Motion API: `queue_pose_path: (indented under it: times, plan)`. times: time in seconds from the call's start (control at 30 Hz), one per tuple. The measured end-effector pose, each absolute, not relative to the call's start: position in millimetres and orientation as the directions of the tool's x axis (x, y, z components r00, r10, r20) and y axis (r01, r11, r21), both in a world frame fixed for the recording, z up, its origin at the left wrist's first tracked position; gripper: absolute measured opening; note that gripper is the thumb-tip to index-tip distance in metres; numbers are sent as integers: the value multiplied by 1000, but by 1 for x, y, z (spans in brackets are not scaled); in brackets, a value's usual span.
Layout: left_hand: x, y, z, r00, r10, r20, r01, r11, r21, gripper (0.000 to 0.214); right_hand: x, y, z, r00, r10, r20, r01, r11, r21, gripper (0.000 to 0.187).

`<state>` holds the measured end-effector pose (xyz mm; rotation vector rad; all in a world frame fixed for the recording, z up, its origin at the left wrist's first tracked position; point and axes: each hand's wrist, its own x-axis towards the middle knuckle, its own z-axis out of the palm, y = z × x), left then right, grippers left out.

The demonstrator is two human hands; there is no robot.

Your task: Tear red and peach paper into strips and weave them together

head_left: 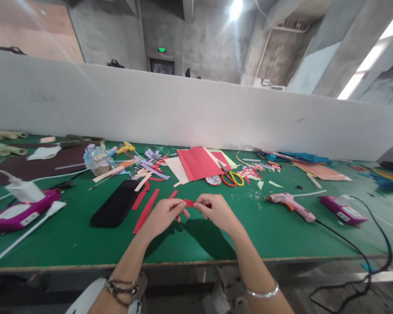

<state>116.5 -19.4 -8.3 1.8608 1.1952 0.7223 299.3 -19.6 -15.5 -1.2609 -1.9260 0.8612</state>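
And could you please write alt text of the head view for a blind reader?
A person's left hand and right hand hold a small red paper piece between them above a green table. Red strips and a black phone lie to the left, a red sheet and scissors beyond, a pink glue gun to the right.

The table is carrying one phone, one pink glue gun and two power strips; two hands (a pair) are showing.
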Motion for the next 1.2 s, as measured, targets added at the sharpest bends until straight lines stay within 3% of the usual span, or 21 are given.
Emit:
queue_pose_path:
  times: [0.43,0.8,1.2]
  plan:
    - [113,-18,-10,430,901,65,465,-282,839,41,297,-20,-15,-331,923,198,528,355,-772,23]
    - [86,-17,2,313,949,45,524,-212,825,47,326,-18,-11,-388,918,82,451,266,-852,14]
    - [83,-15,1,272,955,115,492,-240,837,48,341,-11,-12,-304,945,120,176,180,-968,30]
